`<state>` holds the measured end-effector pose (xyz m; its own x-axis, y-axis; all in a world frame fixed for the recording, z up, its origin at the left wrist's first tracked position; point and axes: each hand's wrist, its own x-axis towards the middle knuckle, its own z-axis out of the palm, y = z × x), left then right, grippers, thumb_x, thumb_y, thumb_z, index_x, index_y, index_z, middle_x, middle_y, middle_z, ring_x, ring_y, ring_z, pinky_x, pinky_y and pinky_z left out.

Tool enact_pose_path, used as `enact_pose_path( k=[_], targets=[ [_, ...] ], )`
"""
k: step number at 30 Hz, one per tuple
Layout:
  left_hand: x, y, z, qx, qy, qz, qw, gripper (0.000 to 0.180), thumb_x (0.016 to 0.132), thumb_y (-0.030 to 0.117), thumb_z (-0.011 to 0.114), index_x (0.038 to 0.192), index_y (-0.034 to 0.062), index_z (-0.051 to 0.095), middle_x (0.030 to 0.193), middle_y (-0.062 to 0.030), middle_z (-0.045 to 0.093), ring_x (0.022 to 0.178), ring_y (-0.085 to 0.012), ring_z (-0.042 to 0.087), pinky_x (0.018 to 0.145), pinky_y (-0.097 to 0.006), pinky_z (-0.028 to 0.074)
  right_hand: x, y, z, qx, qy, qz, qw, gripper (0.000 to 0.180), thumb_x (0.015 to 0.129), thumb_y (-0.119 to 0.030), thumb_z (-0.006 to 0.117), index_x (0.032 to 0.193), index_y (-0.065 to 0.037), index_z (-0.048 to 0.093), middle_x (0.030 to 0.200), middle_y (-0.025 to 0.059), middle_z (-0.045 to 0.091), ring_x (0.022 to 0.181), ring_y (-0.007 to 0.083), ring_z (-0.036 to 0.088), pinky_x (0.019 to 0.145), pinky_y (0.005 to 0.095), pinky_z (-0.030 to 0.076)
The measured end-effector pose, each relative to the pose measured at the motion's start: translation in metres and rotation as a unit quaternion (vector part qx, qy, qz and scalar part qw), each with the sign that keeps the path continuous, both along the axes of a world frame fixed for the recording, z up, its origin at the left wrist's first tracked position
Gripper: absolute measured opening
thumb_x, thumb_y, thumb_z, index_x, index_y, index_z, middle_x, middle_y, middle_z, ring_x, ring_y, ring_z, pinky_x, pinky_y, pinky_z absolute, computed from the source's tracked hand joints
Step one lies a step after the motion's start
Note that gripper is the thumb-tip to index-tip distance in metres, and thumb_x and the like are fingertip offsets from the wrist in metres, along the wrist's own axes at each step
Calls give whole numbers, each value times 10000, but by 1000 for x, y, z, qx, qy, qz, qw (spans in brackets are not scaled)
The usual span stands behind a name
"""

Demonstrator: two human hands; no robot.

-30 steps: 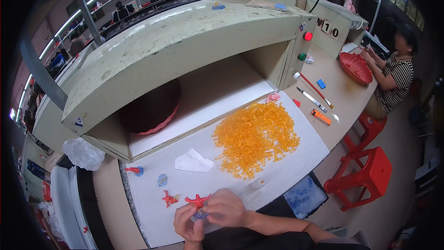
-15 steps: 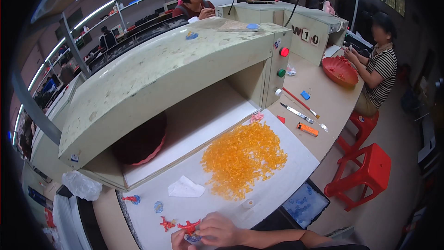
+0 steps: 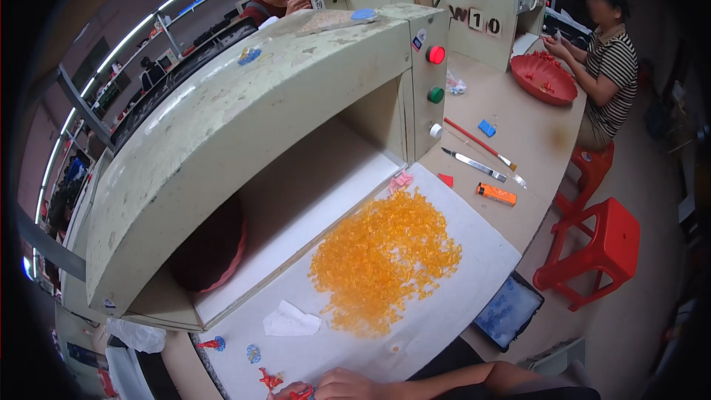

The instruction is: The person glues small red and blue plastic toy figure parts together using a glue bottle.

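Note:
At the lower edge, my left hand [image 3: 287,391] and my right hand [image 3: 346,385] are closed around a small red figurine [image 3: 302,393] with a hint of blue beside it. The picture's edge cuts off much of both hands and the figurine's lower part. Just beyond them lies another red figurine [image 3: 269,378] on the white sheet [image 3: 433,333]. Farther left are a clear blue round piece [image 3: 253,353] and a red piece on a blue base [image 3: 213,344]. A large heap of translucent orange pieces [image 3: 385,255] spreads across the sheet, beside a crumpled white tissue [image 3: 292,320].
A cream metal housing [image 3: 244,126] with an open front stands ahead, a dark red-rimmed bowl [image 3: 238,252] inside. At right lie a brush [image 3: 478,143], craft knife [image 3: 474,164] and orange lighter [image 3: 496,194]. Beyond are red stools [image 3: 618,230] and a person [image 3: 611,67] with a red basin [image 3: 544,81].
The view has shifted and tilted, so my hands and the held figurine sit lower, partly out of the picture. Both hands stay closed on the figurine.

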<state>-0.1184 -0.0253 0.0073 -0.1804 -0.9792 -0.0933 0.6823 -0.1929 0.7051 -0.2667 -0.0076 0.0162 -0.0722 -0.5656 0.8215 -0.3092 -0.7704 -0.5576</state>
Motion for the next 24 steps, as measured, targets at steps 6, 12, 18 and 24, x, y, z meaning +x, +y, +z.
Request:
enact_pose_path(
  k=[6,12,18,24],
  targets=[
    [-4,12,-13,-223,-340,208,890,699,778,517,404,1216,-10,265,1020,-158,493,893,-221,510,730,-314,437,5,4,7,8,-6,39,999,230,596,-33,635,803,-35,536,816,72,517,762,235,513,668,322,417],
    [-12,8,-11,-374,-354,154,843,792,736,535,504,1210,-58,276,1003,-173,500,886,-225,513,785,-322,381,-4,5,7,39,15,-51,998,282,548,-30,674,812,-59,580,792,49,533,730,219,526,646,309,423],
    [6,9,3,-452,-329,102,823,630,698,234,659,1172,-56,361,867,-194,563,799,-260,557,733,-346,429,-1,15,13,52,38,-34,997,275,539,-14,679,788,-66,575,773,43,530,720,210,517,652,301,413],
    [10,18,13,-420,-324,91,843,698,720,351,616,1198,-63,319,878,-167,542,831,-223,527,770,-321,395,4,22,22,36,50,-42,997,278,545,-21,677,799,-60,570,785,54,527,722,218,519,663,303,410]
  ],
)
